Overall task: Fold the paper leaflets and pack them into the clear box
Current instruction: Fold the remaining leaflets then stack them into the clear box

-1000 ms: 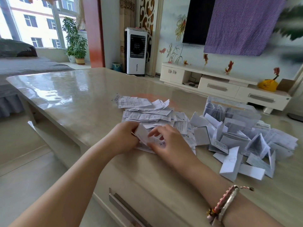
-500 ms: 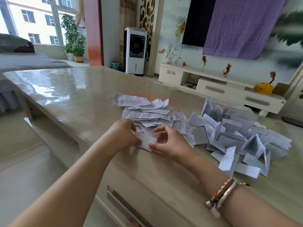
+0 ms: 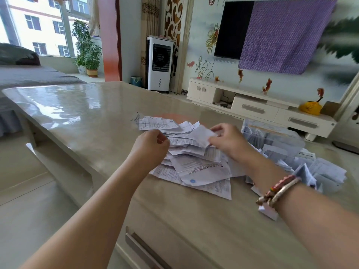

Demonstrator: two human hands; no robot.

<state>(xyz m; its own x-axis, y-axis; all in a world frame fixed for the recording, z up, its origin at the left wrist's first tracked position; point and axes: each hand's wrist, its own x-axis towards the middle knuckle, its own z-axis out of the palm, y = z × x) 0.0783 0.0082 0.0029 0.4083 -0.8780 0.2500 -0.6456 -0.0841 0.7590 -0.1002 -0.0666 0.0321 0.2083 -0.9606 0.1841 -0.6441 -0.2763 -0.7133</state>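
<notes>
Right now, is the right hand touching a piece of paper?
Touching. The head view shows the right hand pinching the edge of a white leaflet, lifted above the pile of unfolded leaflets.

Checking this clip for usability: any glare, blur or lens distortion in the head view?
Head view: window glare on the glossy table; wide-angle bending at the edges, the right wall smeared; hands and leaflet pile slightly soft, large print still visible; clear box hazy.

1 clear box, 2 hands, 1 loose leaflet pile, 1 folded heap, 1 table
</notes>
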